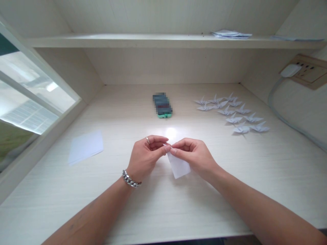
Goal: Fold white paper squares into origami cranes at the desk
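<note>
Between my two hands is a small piece of folded white paper (178, 167), its lower corner hanging toward me over the desk. My left hand (148, 154), with a ring and a chain bracelet at the wrist, pinches the paper's upper tip between thumb and fingers. Right beside it, my right hand (194, 154) grips the same edge, thumb on top. The thumbs almost touch. The fingers hide the upper part of the paper, so its exact folds cannot be made out there.
Several folded paper cranes (233, 119) stand at the back right. A phone (162, 105) in a green case lies at the back middle. White paper sheets (87, 147) rest at the left. A shelf (153, 41) spans above; a cable (288, 120) runs along the right from a socket (310, 71).
</note>
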A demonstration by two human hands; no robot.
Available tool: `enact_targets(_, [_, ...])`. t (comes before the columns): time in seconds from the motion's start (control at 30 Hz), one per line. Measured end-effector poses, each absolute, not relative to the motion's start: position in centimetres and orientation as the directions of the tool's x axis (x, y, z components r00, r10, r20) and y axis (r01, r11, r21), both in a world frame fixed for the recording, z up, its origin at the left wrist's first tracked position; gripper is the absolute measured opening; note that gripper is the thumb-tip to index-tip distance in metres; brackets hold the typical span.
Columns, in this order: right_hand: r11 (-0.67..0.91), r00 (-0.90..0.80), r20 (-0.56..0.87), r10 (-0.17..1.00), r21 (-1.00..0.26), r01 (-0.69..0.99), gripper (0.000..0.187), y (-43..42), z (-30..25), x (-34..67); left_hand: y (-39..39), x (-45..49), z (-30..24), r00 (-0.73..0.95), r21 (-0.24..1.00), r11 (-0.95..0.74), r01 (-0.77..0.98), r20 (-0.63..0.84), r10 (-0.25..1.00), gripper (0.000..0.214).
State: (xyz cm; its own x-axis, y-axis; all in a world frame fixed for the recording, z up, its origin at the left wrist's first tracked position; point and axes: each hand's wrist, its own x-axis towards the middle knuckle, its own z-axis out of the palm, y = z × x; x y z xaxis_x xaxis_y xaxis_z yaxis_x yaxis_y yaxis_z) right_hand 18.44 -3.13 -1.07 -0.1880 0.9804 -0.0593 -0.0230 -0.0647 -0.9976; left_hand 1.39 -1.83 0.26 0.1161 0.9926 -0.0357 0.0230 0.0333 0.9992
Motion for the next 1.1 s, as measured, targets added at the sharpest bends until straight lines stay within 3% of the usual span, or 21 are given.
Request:
enact_targets(0.23, [-0.093, -0.157, -0.09, 0.983, -0.996, -0.01, 0.017, -3.2, -0.98, 18.32, -1.7, 1.2, 0.25, 0.118, 0.999, 0.037, 0.005, -0.038, 0.992, 0.025])
enact_targets(0.47, [-0.154, -0.111, -0.142, 0.984, -0.983, -0.102, 0.018, -3.17, -1.17, 18.38, -1.06, 0.56, -0.04, 0.036, 0.985, 0.066, -0.162, -0.061, 0.997, 0.029])
enact_targets(0.63, [-0.115, -0.128, -0.103, 0.986, -0.989, -0.095, 0.018, -3.04, -1.24, 18.37, -1.64, 1.06, 0.04, 0.139, 0.994, 0.051, -0.097, -0.037, 0.99, 0.031])
enact_targets(1.1, [-0.159, -0.207, -0.132, 0.969, -0.98, -0.119, 0.019, -3.05, -1.28, 18.37, -1.67, 1.16, 0.02, 0.095, 0.998, 0.037, -0.043, -0.033, 0.995, 0.026])
